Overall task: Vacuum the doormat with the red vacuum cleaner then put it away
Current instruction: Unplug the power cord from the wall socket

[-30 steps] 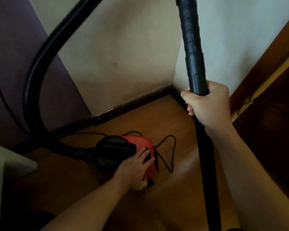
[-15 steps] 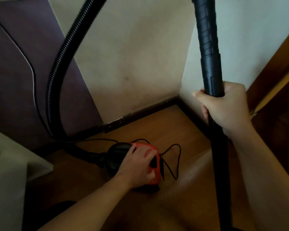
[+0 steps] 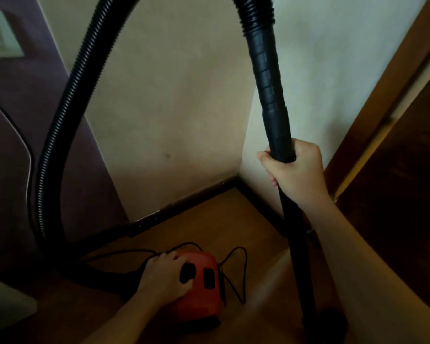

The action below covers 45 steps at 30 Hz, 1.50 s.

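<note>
1. A person's left hand grips the red vacuum cleaner low in the frame. The fingers curl over the top of its front end, and the thumb lies beside a black button on the casing.
2. The red vacuum cleaner sits on the wooden floor near the corner of the room, under and just right of the left hand. Its dark nose is mostly hidden behind the palm.
3. The right hand, higher and well to the right, is wrapped fully around the black wand. The wand stands nearly upright, running from above the fist down past the forearm to the bottom edge of the frame.
4. A ribbed black hose leaves the cleaner's front behind the left hand and arches up the left side. It passes out of the top of the frame and comes back in to join the wand's upper end.
5. A thin black power cord lies looped on the floor just right of the cleaner's casing.
6. Dark skirting board lines the cream wall in the corner behind. A purple wall with a pale switch plate stands to the left, and a brown wooden door to the right.
</note>
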Each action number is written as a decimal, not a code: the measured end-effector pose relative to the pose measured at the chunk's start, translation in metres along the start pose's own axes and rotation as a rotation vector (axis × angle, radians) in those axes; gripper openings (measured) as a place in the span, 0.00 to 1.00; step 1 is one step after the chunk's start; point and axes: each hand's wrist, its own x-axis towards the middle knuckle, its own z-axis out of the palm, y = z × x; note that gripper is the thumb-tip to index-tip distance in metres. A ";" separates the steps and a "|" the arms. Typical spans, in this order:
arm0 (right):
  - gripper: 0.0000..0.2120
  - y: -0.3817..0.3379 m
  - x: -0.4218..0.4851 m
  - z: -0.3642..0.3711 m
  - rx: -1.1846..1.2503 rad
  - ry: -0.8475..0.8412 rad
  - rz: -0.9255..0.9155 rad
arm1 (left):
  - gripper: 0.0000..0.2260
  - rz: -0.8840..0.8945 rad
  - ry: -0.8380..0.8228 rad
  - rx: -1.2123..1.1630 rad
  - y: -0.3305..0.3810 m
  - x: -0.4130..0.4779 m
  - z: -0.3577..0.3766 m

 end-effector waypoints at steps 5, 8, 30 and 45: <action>0.07 -0.008 0.009 0.012 0.029 0.036 -0.007 | 0.22 0.029 -0.015 -0.041 -0.010 0.012 -0.006; 0.07 -0.013 0.016 0.024 0.043 0.037 -0.012 | 0.18 0.077 -0.048 -0.118 -0.019 0.020 -0.004; 0.05 0.016 0.152 0.082 0.268 -0.087 -0.068 | 0.19 0.001 -0.005 -0.228 -0.023 0.104 -0.022; 0.09 0.017 0.238 0.125 0.406 -0.133 -0.104 | 0.22 -0.228 0.021 -0.247 -0.012 0.182 -0.058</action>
